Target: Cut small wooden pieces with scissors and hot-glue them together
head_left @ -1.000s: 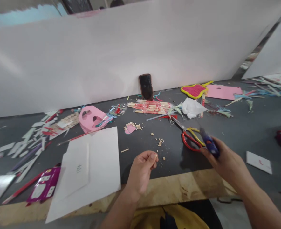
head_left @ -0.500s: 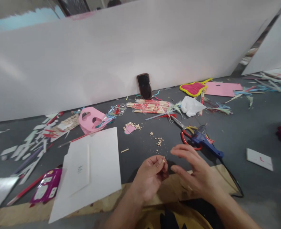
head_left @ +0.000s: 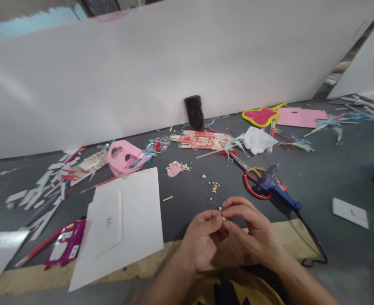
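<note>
My left hand (head_left: 204, 239) is closed, its thumb and index finger pinching a tiny beige wooden piece (head_left: 224, 219). My right hand (head_left: 253, 228) meets it from the right, thumb and fingertips closed on the same small piece. Just beyond my fingertips, several loose beige wooden bits (head_left: 215, 186) lie on the dark table. Farther off, a pink heart-shaped card (head_left: 174, 170) has similar bits along its upper edge. A short thin stick (head_left: 168, 198) rests between the card and my left hand. The exact shape of the pinched piece is partly hidden.
Red-handled scissors (head_left: 247, 180) and a blue glue gun (head_left: 274, 186) with a black cord lie right of my hands. White boards (head_left: 139, 220) are at left. Wrapped chopsticks (head_left: 204, 140) and a propped phone (head_left: 194, 112) stand toward the white partition (head_left: 142, 76).
My right hand has moved left and its fingers have closed in at the left fingertips. The left hand keeps its pinch. The view has shifted slightly.
</note>
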`<state>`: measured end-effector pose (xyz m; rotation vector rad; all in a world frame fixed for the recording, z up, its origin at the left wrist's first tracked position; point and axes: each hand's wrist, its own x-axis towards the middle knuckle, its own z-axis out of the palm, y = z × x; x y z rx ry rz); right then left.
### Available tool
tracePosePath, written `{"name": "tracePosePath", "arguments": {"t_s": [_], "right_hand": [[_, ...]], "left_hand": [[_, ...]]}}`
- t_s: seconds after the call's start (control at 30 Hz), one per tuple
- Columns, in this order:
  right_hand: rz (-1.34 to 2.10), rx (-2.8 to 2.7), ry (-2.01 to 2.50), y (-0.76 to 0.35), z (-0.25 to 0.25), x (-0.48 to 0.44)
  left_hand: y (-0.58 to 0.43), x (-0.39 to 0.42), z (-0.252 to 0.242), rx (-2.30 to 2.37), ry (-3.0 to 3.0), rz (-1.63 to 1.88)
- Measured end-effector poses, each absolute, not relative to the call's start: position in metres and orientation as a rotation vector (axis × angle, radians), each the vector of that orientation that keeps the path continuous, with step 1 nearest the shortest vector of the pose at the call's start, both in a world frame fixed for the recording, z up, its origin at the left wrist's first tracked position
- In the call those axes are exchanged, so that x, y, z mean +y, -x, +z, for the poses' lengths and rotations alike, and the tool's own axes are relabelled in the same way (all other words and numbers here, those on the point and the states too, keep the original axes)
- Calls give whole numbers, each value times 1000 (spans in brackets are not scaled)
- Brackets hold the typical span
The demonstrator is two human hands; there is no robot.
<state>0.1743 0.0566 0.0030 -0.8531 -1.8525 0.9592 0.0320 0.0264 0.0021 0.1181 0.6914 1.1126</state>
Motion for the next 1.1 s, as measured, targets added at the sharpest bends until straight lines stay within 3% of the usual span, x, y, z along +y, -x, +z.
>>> {"name": "tracePosePath", "arguments": {"t_s": [0.57, 0.83, 1.1], "right_hand": [[879, -1881, 880, -180, 4, 56], [616, -1956, 1032, -212, -2, 67], [510, -2039, 1065, -215, -11, 63]], "left_hand": [[-34, 25, -4, 702, -212, 1064], [-3, 37, -7, 1559, -1404, 1010], [-13, 52, -19, 1606, -1968, 708]]}}
